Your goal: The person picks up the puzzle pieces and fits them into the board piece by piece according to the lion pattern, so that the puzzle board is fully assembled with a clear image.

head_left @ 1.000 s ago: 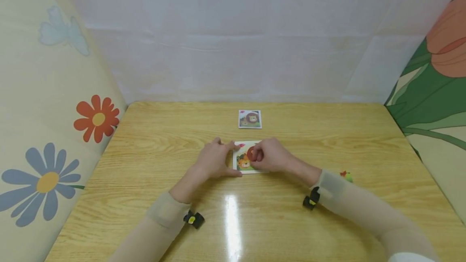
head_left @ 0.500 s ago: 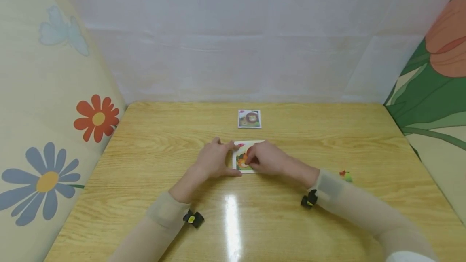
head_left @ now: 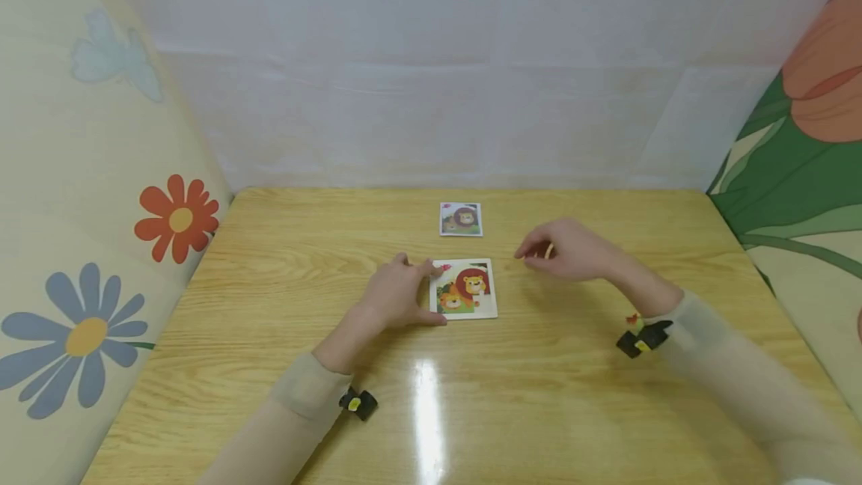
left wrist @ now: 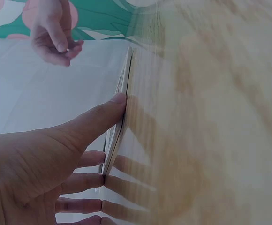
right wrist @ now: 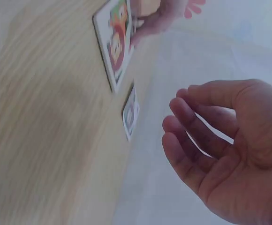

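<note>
A square jigsaw puzzle point(head_left: 465, 296) with a white frame and a picture of two lions lies on the table in the head view. A bare white patch shows at its lower right. My left hand point(head_left: 393, 294) holds the puzzle at its left side, thumb at the near edge and fingers along the far left. In the left wrist view the thumb point(left wrist: 103, 117) presses the puzzle's edge. My right hand point(head_left: 569, 249) hovers to the right of the puzzle, fingers loosely bent, with nothing in them. A small red and green piece point(head_left: 632, 319) lies partly hidden by the right wrist's camera.
Behind the puzzle lies a smaller picture card point(head_left: 461, 219) with the same lions. The wooden table point(head_left: 310, 230) meets a white cloth point(head_left: 404, 118) at the back. Printed flower panels point(head_left: 87, 230) stand at the sides.
My right hand has lifted off the puzzle and moved right, uncovering the larger lion's face and the bare patch. The left hand has stayed at the puzzle's left side.
</note>
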`<state>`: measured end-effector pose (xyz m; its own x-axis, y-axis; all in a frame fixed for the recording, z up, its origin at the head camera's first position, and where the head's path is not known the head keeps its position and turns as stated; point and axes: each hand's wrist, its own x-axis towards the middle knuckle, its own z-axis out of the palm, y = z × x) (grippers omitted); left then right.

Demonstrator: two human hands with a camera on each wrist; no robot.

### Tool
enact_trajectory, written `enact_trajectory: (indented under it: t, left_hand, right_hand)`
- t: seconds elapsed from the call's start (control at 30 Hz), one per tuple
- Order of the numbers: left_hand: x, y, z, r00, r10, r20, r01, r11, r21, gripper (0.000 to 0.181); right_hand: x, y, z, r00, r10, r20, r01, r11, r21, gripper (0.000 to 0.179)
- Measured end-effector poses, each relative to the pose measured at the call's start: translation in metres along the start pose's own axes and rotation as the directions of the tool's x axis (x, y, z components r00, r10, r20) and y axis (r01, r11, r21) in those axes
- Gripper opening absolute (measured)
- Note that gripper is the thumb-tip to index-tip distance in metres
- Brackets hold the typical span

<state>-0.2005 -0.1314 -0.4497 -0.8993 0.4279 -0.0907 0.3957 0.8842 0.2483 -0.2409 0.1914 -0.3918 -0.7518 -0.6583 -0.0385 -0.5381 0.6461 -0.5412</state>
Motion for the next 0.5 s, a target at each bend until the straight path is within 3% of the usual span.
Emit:
enact_trajectory:
  t: [0.27, 0.5]
  left_hand:
    - [0.0, -0.002, 0.0, 1.0, 0.005, 0.003, -0.005, 1.0, 0.016, 0.089]
    - [0.0, -0.001, 0.0, 1.0, 0.003, 0.007, -0.003, 1.0, -0.005, 0.088]
  right_hand:
    - [-0.036, 0.024, -0.024, 1.0, 0.008, 0.014, -0.007, 0.998, -0.068, 0.017]
    - [-0.065, 0.041, -0.033, 0.996, 0.083, 0.032, -0.078, 0.988, -0.136, 0.014]
